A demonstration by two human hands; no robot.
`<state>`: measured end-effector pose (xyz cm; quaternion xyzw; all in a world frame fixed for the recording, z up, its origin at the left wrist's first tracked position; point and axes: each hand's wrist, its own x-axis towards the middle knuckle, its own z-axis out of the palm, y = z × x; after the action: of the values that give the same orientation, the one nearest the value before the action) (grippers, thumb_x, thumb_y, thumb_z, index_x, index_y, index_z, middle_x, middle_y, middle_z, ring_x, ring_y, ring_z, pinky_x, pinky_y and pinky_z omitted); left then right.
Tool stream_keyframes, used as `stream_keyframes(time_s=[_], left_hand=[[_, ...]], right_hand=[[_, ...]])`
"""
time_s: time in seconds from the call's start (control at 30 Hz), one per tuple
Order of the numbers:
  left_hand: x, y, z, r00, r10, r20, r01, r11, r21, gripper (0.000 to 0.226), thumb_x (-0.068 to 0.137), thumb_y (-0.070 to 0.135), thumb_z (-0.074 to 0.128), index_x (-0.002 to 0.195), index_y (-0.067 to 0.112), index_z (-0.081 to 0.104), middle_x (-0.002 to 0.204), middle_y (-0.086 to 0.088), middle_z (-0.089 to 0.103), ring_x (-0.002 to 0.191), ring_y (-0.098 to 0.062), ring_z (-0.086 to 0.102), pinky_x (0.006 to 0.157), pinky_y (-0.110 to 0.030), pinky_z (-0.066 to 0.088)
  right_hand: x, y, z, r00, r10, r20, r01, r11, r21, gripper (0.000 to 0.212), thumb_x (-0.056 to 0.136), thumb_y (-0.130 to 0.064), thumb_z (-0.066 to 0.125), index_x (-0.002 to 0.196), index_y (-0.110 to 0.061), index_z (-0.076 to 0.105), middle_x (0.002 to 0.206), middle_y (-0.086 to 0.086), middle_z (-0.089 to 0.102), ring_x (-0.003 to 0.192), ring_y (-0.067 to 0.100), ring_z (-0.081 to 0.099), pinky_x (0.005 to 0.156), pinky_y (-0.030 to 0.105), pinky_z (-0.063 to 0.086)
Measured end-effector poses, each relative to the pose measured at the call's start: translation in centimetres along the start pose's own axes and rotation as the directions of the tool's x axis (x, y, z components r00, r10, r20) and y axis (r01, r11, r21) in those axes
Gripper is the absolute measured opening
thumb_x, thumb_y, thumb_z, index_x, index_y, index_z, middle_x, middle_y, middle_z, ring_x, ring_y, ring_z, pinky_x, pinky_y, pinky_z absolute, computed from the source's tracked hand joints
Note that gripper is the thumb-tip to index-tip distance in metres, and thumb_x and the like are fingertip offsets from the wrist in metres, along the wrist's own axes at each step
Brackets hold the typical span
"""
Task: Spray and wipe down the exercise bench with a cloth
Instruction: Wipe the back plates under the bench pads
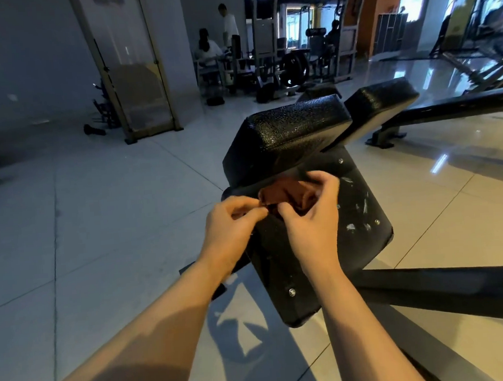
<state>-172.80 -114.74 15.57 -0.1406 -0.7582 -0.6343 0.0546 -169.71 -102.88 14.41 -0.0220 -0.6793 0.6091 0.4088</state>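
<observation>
The crumpled reddish-brown cloth (283,195) lies on the black padded exercise bench (297,134), at the seam where the raised pad meets the scuffed lower panel, just ahead of both hands. The left hand (232,227) pinches its near-left corner between thumb and forefinger; the right hand (310,216) curls over its right side, fingers gripping the fabric. The cloth's long axis runs left to right between them. Its right end is hidden under the fingers. No spray bottle shows, possibly out of frame.

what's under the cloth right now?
The brown cloth, pinched by both the left hand and right hand, sits over the bench's black panel. The patch directly beneath it is hidden.
</observation>
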Motion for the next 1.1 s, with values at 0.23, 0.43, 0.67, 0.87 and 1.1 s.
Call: stream_keyframes(time_s=[0.23, 0.43, 0.67, 0.87, 1.1], left_hand=[[1.4, 0.2, -0.4, 0.867, 0.486, -0.114, -0.364, 0.771, 0.522, 0.021, 0.079, 0.017, 0.056, 0.098, 0.020, 0.065, 0.097, 0.004, 0.060, 0.096, -0.015, 0.054, 0.080, -0.025, 0.047], [2.0, -0.7, -0.1, 0.809, 0.587, 0.019, -0.470, 0.627, 0.622, 0.034, 0.081, -0.001, 0.060, 0.113, 0.011, 0.061, 0.109, -0.002, 0.055, 0.101, -0.010, 0.048, 0.078, -0.008, 0.036], [3.0, -1.9, 0.4, 0.748, 0.663, -0.015, -0.479, 0.556, 0.679, 0.029, 0.084, -0.002, 0.058, 0.112, 0.004, 0.059, 0.104, -0.011, 0.057, 0.092, -0.021, 0.053, 0.070, -0.024, 0.043], [2.8, -3.2, 0.8, 0.721, 0.689, 0.073, -0.529, 0.479, 0.701, 0.042, 0.079, -0.005, 0.055, 0.120, 0.005, 0.051, 0.107, -0.014, 0.056, 0.096, -0.021, 0.049, 0.076, -0.022, 0.040], [3.4, -2.8, 1.6, 0.700, 0.703, 0.129, -0.598, 0.478, 0.643, 0.032, 0.091, 0.012, 0.045, 0.120, 0.003, 0.054, 0.108, -0.015, 0.058, 0.097, -0.021, 0.051, 0.077, -0.022, 0.041]], right_hand=[[2.2, -0.7, 4.2, 0.831, -0.379, -0.408, 0.319, 0.925, -0.208, 0.023, 0.079, 0.002, 0.061, 0.101, 0.007, 0.062, 0.100, 0.021, 0.057, 0.096, 0.013, 0.050, 0.089, 0.012, 0.038], [4.2, 2.8, 4.8, 0.917, -0.210, -0.338, 0.114, 0.952, -0.283, 0.014, 0.076, -0.007, 0.064, 0.087, 0.002, 0.063, 0.092, 0.017, 0.058, 0.082, 0.021, 0.056, 0.068, 0.009, 0.034], [2.6, 2.0, 6.0, 0.806, -0.487, -0.337, 0.378, 0.861, -0.340, 0.028, 0.078, -0.011, 0.066, 0.102, -0.007, 0.054, 0.100, 0.022, 0.052, 0.095, 0.020, 0.051, 0.082, 0.019, 0.045], [3.6, 5.4, 4.9, 0.903, -0.084, -0.422, -0.014, 0.974, -0.224, 0.021, 0.080, -0.007, 0.063, 0.099, -0.001, 0.060, 0.102, 0.015, 0.051, 0.083, 0.001, 0.040, 0.077, 0.022, 0.045], [4.8, 3.7, 5.7, 0.853, -0.390, -0.346, 0.296, 0.908, -0.296, 0.027, 0.072, 0.003, 0.057, 0.099, 0.007, 0.060, 0.106, 0.023, 0.053, 0.099, 0.023, 0.050, 0.092, 0.015, 0.039]])
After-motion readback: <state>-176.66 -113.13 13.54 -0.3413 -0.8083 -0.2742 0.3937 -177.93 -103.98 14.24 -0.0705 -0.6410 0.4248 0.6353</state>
